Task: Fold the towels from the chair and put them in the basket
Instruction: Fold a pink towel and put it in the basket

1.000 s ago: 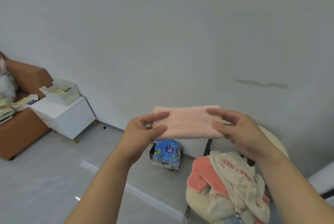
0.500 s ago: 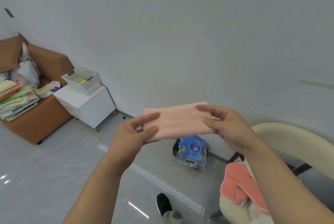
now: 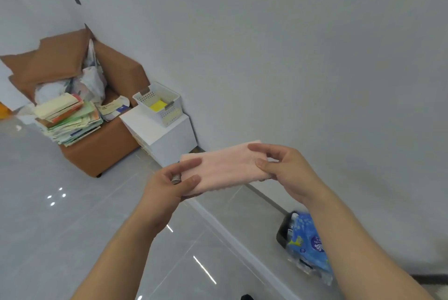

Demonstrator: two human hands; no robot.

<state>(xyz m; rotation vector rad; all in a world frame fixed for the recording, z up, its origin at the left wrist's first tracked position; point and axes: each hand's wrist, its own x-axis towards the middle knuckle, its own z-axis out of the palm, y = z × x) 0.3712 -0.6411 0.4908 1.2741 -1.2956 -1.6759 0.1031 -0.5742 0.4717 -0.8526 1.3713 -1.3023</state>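
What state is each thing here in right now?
pink towel: folded into a flat strip, held in the air by both ends.
left hand: pinches the towel's left end.
right hand: pinches the towel's right end.
white basket: upright on the white cabinet, something yellow inside.
stack of papers: piled unevenly on the brown seat.
blue pack: lying on the floor.

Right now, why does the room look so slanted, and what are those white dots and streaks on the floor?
Head view: the wide-angle lens and tilted camera slant the wall and floor; the dots and streaks are glare on its glossy tiles; shadows are faint; the towel, pinched by the left hand and right hand, looks fairly sharp; the blue packet looks slightly smeared.
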